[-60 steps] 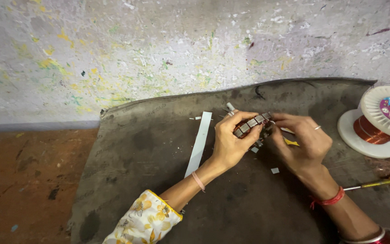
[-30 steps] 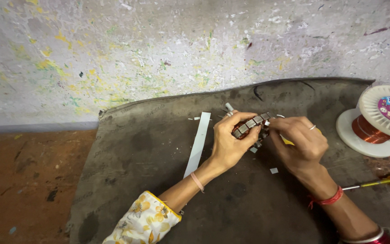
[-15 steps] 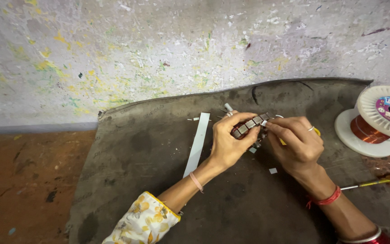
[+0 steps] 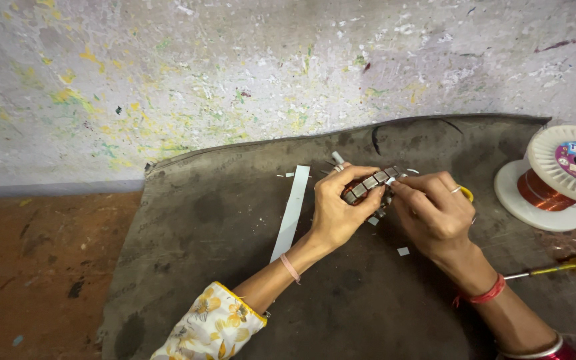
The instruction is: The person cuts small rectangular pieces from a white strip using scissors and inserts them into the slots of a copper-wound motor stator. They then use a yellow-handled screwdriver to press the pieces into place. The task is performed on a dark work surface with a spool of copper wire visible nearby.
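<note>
Two bare hands are working on a small slotted metal core above a dark grey mat.

The left hand (image 4: 338, 210) is gripping the metal core (image 4: 370, 183) between thumb and fingers; the right hand (image 4: 435, 213) is pinching a small white piece at its end. A long white strip (image 4: 291, 212) is lying just left, a spool of copper wire (image 4: 555, 180) sitting far right on the mat (image 4: 188, 267).

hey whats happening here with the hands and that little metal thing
A person works over a dark cloth mat on the floor. The left hand grips a small slotted metal part, while the right hand pinches at its end. A white paper strip lies beside them, with a copper wire spool and a screwdriver to the right.
</note>
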